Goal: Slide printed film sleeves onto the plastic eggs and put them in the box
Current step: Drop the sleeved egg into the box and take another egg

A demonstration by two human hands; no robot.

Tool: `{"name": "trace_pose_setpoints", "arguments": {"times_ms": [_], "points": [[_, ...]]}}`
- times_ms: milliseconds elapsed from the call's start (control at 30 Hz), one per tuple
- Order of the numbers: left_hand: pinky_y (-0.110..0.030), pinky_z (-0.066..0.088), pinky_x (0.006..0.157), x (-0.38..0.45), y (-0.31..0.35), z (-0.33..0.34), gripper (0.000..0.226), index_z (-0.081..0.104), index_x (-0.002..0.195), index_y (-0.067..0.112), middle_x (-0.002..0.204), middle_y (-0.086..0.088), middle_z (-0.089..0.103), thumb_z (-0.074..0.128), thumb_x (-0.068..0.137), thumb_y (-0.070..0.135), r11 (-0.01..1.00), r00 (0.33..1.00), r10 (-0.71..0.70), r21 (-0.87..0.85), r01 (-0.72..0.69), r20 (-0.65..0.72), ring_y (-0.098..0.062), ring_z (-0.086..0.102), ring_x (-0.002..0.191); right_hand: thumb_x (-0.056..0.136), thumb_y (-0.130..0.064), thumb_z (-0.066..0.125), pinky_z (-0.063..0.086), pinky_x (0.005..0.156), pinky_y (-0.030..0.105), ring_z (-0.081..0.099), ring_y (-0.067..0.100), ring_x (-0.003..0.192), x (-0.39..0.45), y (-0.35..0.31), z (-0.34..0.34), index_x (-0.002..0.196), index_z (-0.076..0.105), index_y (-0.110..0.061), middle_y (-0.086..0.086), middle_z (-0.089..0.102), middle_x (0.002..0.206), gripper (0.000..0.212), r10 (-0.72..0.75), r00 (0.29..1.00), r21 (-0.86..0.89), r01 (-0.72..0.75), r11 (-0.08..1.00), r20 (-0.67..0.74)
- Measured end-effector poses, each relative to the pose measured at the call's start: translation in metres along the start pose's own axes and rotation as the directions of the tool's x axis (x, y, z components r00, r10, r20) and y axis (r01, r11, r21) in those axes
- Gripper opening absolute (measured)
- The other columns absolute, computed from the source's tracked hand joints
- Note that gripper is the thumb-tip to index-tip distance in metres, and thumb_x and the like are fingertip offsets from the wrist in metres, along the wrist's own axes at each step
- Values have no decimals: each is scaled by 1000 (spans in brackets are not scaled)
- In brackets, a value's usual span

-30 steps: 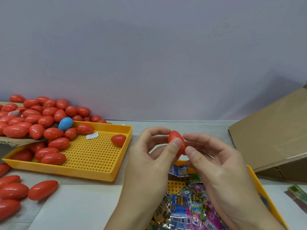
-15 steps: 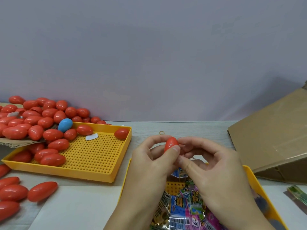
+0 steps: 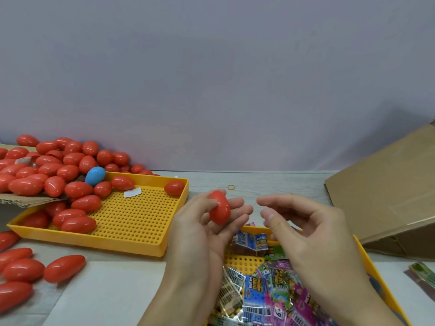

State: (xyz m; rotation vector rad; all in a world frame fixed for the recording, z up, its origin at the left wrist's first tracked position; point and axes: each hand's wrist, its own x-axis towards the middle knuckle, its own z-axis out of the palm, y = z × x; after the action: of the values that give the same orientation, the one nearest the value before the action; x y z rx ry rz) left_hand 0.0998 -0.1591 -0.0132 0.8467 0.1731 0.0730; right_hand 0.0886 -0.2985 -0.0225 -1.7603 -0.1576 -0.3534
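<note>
One red egg (image 3: 219, 207) lies pinched in the left hand (image 3: 200, 229); probably light, stiff, glossy-slippery, best held at its middle; right hand (image 3: 306, 229) loosely curled, empty.

- Left hand (image 3: 202, 222) holds a glossy red plastic egg (image 3: 219, 207), thumb on top.
- Right hand (image 3: 303, 229) just beside it, fingers loosely curled, holding nothing.
- Printed film sleeves (image 3: 263, 292) piled in the near yellow perforated tray (image 3: 376, 274) on the bench (image 3: 270, 184).
- Brown cardboard box (image 3: 388, 191) at right.

Red eggs (image 3: 70, 189), one blue egg (image 3: 95, 176); yellow perforated tray (image 3: 131, 222); multicoloured printed sleeves (image 3: 270, 292).
</note>
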Motion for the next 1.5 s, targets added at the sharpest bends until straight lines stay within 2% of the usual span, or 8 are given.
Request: {"name": "trace_pose_setpoints", "arguments": {"times_ms": [200,367,500,767,933,1100,1333,1500], "points": [[-26,58,63,6,-2,-4,10,63,91,7,73,-7,70,63,86,-2,967,969,225,143,-210,-101,-23,71,72,79,-37,60,41,45,21,51,1,45,-1,-13,-10,69,72,-22,0,61,53,22,69,948,-305,31,952,310],[-24,57,64,5,-4,-4,9,64,91,7,74,-5,71,65,85,-1,953,967,248,193,-233,-61,-25,72,73,67,-61,75,41,52,11,58,-10,64,-5,-23,0,78,71,-37,-24,66,71,27,334,829,-674,68,736,448],[-25,58,65,5,-5,-4,10,64,91,6,73,-5,70,65,85,-1,950,967,249,207,-233,-55,-25,72,73,58,-51,89,44,52,12,61,-3,64,1,-32,-1,82,74,-35,-15,70,80,33,495,734,-724,-7,690,464],[-26,58,65,6,-4,-3,12,65,91,7,75,-7,72,63,87,-4,951,970,237,216,-219,-61,-25,73,74,72,-56,78,39,54,0,53,-23,78,-1,-30,-9,74,70,-58,-41,61,77,9,351,791,-589,14,808,501],[-24,57,64,6,-4,-5,12,65,91,7,75,-7,71,62,87,-4,953,971,233,209,-219,-45,-24,72,73,82,-50,68,43,52,8,61,-6,62,0,-23,-10,73,74,-48,-24,68,67,12,282,827,-535,26,844,486],[-28,52,56,7,-8,-5,20,61,93,9,67,-6,58,51,85,-6,958,987,159,239,-158,14,-16,58,56,88,-40,63,39,50,8,56,-1,50,5,-12,-9,67,75,-33,-11,66,57,26,14,996,-219,5,976,83],[-30,54,56,0,-15,-3,22,74,92,22,56,5,58,80,76,36,817,969,42,550,-174,244,-10,54,46,84,-50,58,46,49,15,58,3,51,5,-8,-6,80,78,-39,0,70,64,23,146,989,52,-148,988,25],[-32,51,54,1,-14,-4,11,75,84,14,57,5,58,77,82,25,768,962,132,589,-253,240,-9,52,46,82,-55,58,45,62,34,62,21,66,6,1,-4,88,79,-28,6,73,75,35,188,979,154,-197,968,74]]}}
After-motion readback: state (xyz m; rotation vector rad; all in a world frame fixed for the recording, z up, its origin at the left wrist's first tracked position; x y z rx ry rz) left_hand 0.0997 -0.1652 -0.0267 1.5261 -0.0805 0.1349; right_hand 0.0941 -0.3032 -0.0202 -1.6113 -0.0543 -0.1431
